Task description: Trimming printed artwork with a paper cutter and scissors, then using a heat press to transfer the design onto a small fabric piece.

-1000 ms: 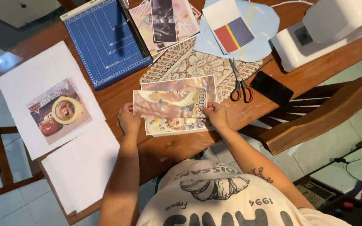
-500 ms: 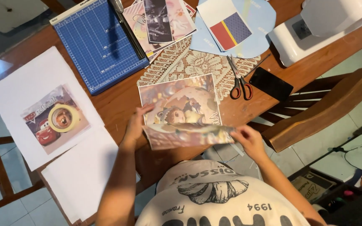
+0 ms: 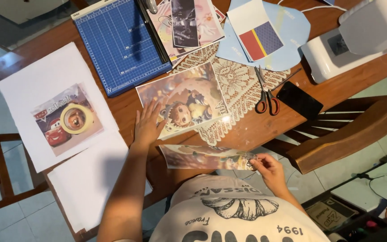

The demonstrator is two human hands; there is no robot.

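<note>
Two cartoon prints in my hands at the table (image 3: 126,105).
Left hand (image 3: 147,127) lies flat, fingers apart, on one print (image 3: 189,98); right hand (image 3: 267,166) fingers pinch the second print (image 3: 202,157).

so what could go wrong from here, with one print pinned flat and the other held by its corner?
1. The right hand pinches the second glossy print at one corner only, off the table edge; it could bend or slip.
2. The left hand lies flat on the cartoon print, so smudges are likely.
3. Red-handled scissors lie close on the lace doily; a sliding sheet might catch them.
</note>
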